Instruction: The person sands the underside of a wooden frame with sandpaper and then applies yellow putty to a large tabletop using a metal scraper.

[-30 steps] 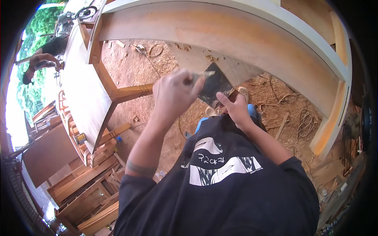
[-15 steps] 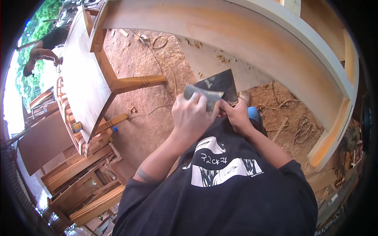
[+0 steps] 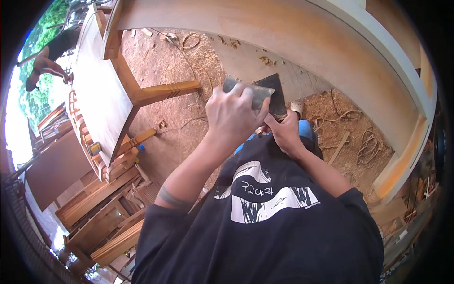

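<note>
Grey sheet [image 3: 262,96] is gripped in left hand [image 3: 236,111], overlapping left side of dark plate [image 3: 279,97], which is pinched by right hand [image 3: 285,131]. Contact between them can't be confirmed. Apparent step: sheet being worked over plate; steady plate grip called for next.

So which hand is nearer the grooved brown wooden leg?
Left. The left hand, holding a thin grey sheet, is right of the grooved brown wooden leg; the right hand, holding a flat black board, is farther right.

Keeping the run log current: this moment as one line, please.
left hand: holding grey sheet; right hand: holding dark plate; view: sheet overlaps plate; floor: coiled cord at right
</note>
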A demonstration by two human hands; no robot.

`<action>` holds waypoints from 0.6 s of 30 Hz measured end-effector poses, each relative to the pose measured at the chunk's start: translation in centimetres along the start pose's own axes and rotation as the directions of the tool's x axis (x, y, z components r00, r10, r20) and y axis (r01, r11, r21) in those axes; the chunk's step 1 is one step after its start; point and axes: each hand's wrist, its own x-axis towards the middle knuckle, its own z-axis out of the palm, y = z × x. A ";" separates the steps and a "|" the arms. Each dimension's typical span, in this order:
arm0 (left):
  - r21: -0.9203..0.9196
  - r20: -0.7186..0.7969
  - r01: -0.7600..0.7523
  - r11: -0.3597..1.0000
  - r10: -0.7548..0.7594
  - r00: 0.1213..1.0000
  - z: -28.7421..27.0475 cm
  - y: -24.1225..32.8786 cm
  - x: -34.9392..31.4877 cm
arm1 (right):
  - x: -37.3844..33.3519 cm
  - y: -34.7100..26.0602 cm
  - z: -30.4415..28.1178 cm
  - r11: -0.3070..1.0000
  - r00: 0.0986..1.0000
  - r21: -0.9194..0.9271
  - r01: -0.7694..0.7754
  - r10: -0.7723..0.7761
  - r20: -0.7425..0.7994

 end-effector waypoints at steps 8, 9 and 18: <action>0.037 0.008 0.008 0.999 -0.008 1.000 -0.1 0.2 1.3 | -0.2 -0.6 0.5 0.999 1.000 -0.035 -0.010 0.009 -0.023; 0.036 0.005 0.006 0.999 -0.006 1.000 -0.1 0.2 1.1 | -0.1 -0.3 0.3 1.000 1.000 -0.001 -0.010 0.010 -0.026; 0.010 -0.010 0.079 0.997 -0.079 0.997 0.0 -0.5 -0.5 | -0.1 -0.8 0.3 0.997 1.000 -0.071 -0.016 0.015 -0.013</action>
